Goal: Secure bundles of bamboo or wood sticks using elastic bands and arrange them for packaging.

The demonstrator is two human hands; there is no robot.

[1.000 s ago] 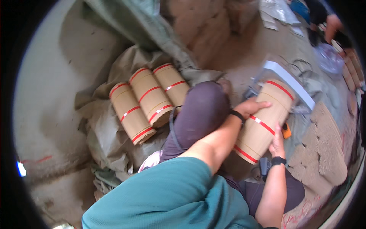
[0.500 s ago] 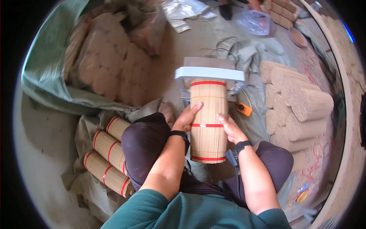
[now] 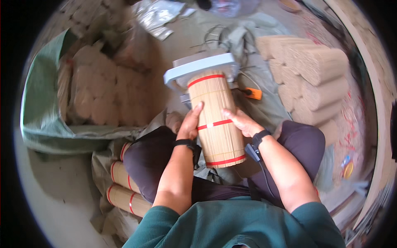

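Note:
Between my hands is a thick bundle of thin wooden sticks, bound with red bands at both ends and the middle. My left hand grips its left side, thumb lying up along the sticks. On the opposite side my right hand holds it near the middle band. The bundle's far end lies against or under the pale blue-grey frame of a machine; whether they touch I cannot tell. The undersides of my fingers are hidden.
Finished red-banded bundles lie beyond my left knee. A green sack with many stick bundles stands at far left. Stacked unbanded bundles rise on the right. An orange power socket with a cable sits beside the machine.
The bundle has tilted, its far end swinging left, and both hands have moved slightly with it. The whole view has shifted, so the surroundings sit differently.

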